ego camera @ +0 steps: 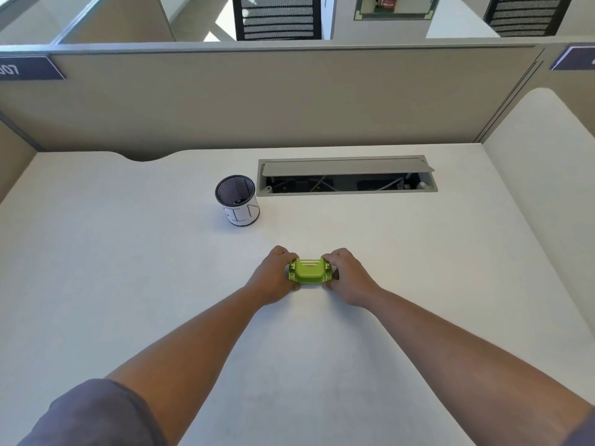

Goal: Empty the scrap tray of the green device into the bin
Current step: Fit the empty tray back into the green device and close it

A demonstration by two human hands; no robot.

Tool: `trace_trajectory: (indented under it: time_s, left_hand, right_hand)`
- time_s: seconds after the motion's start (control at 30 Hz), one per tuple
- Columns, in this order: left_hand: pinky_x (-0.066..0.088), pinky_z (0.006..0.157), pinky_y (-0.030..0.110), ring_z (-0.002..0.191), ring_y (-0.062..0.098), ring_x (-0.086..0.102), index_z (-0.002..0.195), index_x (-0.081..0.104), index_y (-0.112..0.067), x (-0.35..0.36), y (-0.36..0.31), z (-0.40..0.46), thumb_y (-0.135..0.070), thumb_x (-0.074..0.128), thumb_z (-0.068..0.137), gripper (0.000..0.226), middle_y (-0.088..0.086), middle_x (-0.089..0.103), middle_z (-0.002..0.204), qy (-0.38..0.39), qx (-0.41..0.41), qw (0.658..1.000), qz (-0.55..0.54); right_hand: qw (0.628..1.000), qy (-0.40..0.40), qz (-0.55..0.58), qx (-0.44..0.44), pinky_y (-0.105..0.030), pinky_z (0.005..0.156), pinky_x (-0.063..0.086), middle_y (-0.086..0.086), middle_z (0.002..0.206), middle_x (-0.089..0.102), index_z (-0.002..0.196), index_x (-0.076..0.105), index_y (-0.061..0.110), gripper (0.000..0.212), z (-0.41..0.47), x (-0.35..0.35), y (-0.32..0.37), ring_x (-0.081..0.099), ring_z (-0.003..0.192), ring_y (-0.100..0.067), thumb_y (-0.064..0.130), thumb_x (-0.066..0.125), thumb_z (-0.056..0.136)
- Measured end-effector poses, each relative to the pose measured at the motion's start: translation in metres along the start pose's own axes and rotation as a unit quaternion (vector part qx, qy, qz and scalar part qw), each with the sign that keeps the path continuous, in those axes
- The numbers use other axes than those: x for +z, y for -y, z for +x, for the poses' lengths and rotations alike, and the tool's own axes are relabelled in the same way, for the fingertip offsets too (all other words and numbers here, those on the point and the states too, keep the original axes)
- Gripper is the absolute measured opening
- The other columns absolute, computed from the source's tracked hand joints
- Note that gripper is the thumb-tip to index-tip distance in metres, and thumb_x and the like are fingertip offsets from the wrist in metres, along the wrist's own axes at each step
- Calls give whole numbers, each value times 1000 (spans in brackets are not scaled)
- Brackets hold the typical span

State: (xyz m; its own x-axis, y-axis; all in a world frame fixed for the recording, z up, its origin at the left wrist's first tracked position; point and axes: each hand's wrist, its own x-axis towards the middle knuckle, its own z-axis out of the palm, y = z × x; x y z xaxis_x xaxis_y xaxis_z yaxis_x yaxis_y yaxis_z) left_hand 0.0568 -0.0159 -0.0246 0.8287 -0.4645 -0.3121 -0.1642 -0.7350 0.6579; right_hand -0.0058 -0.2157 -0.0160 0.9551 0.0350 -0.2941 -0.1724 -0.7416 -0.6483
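A small lime-green device (309, 270) rests on the white desk (128, 268) in the middle of the view. My left hand (273, 278) grips its left end and my right hand (349, 276) grips its right end, fingers curled around the sides. Its underside and any tray are hidden. The bin (238, 201), a black mesh cup with a white paper label, stands upright farther back and to the left of the device, apart from both hands.
An open grey cable hatch (347, 175) with wires inside lies in the desk behind the device, right of the bin. Beige partition walls (257, 98) close off the desk's back and right side. Office chairs show beyond the partition.
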Motion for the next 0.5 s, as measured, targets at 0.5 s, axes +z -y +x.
trace_trajectory:
  time_s: [0.5]
  left_hand:
    - [45, 84, 28, 94, 21, 56, 118, 69, -11, 3, 1, -2, -10, 84, 73, 47, 1, 50, 117, -20, 1, 1000, -12]
  right_hand:
    - [1000, 7, 13, 11, -21, 90, 36, -2, 120, 39, 133, 60, 8, 53, 7, 5, -9, 49, 97, -19, 3, 75, 83]
